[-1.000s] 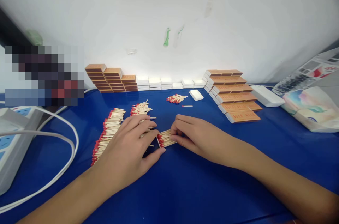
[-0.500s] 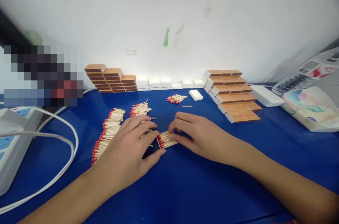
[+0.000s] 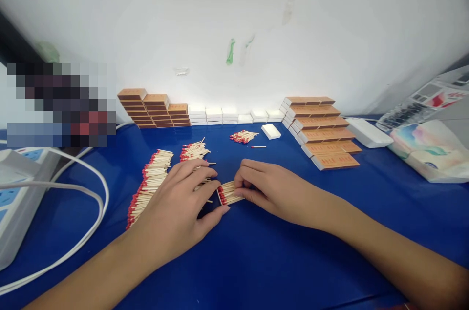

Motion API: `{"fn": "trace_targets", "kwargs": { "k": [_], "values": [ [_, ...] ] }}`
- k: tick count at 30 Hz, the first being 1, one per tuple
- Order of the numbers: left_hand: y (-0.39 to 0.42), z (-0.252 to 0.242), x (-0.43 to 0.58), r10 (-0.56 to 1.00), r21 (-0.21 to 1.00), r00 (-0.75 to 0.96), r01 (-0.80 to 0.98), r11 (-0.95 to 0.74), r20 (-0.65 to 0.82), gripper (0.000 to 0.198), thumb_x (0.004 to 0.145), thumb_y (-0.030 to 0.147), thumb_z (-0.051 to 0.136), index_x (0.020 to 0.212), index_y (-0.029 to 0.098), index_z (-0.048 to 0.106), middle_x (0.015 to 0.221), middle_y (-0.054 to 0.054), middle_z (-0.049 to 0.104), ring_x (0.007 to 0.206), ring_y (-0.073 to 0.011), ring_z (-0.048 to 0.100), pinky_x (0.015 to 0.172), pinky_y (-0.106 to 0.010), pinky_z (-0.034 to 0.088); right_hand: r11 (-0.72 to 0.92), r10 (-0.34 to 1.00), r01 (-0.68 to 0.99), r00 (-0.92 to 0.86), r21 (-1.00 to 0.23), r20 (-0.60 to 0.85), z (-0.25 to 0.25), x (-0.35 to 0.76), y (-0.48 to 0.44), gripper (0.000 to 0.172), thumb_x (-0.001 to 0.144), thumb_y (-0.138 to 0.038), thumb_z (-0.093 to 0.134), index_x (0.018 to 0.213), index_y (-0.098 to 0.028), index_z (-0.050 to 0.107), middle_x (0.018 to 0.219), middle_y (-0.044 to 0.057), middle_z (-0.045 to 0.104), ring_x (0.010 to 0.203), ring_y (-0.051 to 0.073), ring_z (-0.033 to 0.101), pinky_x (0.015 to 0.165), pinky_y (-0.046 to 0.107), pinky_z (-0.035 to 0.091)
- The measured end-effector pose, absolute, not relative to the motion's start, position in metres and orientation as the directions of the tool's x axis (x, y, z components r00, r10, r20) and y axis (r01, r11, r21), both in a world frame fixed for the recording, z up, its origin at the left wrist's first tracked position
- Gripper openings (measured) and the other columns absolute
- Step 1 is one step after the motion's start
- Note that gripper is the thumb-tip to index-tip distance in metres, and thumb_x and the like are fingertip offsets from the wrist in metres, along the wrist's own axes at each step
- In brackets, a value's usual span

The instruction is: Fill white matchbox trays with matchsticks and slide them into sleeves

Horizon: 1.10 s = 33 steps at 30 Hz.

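A pale wall (image 3: 234,2) fills the top of the frame, a blue surface (image 3: 234,261) the bottom. The left hand (image 3: 181,200), left of centre, lies over loose matches (image 3: 157,168), its thumb and forefinger holding the left end of an open matchbox tray (image 3: 219,196). The right hand (image 3: 269,188), right of centre, has its fingers drawn in narrow at the tray's other end; whether they pinch anything is hidden. The tray sits mid-frame on the surface, its matchsticks (image 3: 230,192) laid with red heads to the left. Farther up, a single match (image 3: 259,147) lies by itself.

Pressing hard from the right could, I judge, tip the tray or push heads over its rim, since the sticks look closely packed; a slide of the left palm might scatter the loose matches around it.

At far right, a soft packet (image 3: 432,151) carries a small blue emblem, illegible here. The orange matchboxes (image 3: 322,134) stacked at centre-right bear red characters too small to read.
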State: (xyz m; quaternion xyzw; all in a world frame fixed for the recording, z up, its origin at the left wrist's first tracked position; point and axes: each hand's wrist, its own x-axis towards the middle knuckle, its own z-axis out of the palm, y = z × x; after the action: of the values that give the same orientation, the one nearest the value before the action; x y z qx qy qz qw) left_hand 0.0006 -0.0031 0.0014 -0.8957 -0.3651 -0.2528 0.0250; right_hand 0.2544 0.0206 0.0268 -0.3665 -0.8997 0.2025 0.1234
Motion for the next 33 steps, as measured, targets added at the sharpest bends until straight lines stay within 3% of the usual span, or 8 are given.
{"fn": "trace_targets", "kwargs": {
  "k": [7,11,18,22,29,33],
  "values": [
    [-0.003,0.001,0.000,0.643,0.143,0.607,0.666,-0.732,0.467,0.025,0.099,0.036,0.071,0.115,0.018,0.076,0.121,-0.011,0.076,0.131,-0.0335,0.061,0.112,-0.057,0.054,0.652,0.746,0.626,-0.631,-0.428,0.213,0.025,0.263,0.030,0.013,0.107,-0.028,0.058,0.099,-0.021,0.065,0.096,0.004,0.066,0.078,0.015,0.059,0.069,0.029,0.043],
    [-0.003,0.001,0.000,0.640,0.144,0.604,0.664,-0.734,0.476,0.025,0.099,0.036,0.072,0.115,0.017,0.075,0.120,-0.011,0.076,0.130,-0.0334,0.062,0.112,-0.057,0.054,0.554,0.826,0.750,-0.441,-0.361,0.351,0.019,0.287,0.057,0.014,0.103,-0.030,0.060,0.094,-0.021,0.066,0.084,0.003,0.064,0.074,0.017,0.057,0.068,0.030,0.041],
    [-0.004,0.001,-0.001,0.625,0.141,0.601,0.655,-0.743,0.498,0.025,0.098,0.036,0.072,0.113,0.016,0.076,0.119,-0.011,0.076,0.128,-0.0336,0.063,0.110,-0.056,0.056,0.377,0.882,0.887,-0.256,-0.267,0.394,0.013,0.325,0.092,0.022,0.099,-0.031,0.056,0.086,-0.019,0.070,0.082,0.008,0.068,0.073,0.021,0.060,0.067,0.034,0.041],
    [-0.004,0.002,-0.001,0.613,0.149,0.603,0.640,-0.754,0.510,0.023,0.097,0.036,0.073,0.108,0.016,0.076,0.117,-0.011,0.076,0.126,-0.0341,0.064,0.108,-0.058,0.057,0.409,0.885,0.864,-0.296,-0.295,0.358,0.014,0.319,0.090,0.023,0.100,-0.032,0.056,0.087,-0.019,0.070,0.082,0.007,0.068,0.074,0.020,0.059,0.068,0.033,0.042],
    [-0.004,0.001,-0.002,0.618,0.159,0.601,0.639,-0.752,0.507,0.025,0.098,0.037,0.072,0.111,0.016,0.077,0.119,-0.012,0.076,0.128,-0.0338,0.064,0.111,-0.058,0.055,0.625,0.780,0.669,-0.513,-0.402,0.359,0.022,0.283,0.064,0.023,0.106,-0.034,0.055,0.097,-0.021,0.071,0.085,0.003,0.066,0.078,0.017,0.058,0.074,0.031,0.045],
    [-0.004,0.000,-0.003,0.627,0.179,0.606,0.634,-0.753,0.490,0.022,0.096,0.036,0.073,0.107,0.017,0.077,0.118,-0.012,0.076,0.130,-0.0344,0.063,0.112,-0.059,0.054,0.699,0.712,0.631,-0.567,-0.337,0.414,0.029,0.259,0.073,0.018,0.106,-0.029,0.056,0.098,-0.020,0.070,0.091,0.005,0.068,0.087,0.019,0.060,0.080,0.033,0.046]
  ]
}}
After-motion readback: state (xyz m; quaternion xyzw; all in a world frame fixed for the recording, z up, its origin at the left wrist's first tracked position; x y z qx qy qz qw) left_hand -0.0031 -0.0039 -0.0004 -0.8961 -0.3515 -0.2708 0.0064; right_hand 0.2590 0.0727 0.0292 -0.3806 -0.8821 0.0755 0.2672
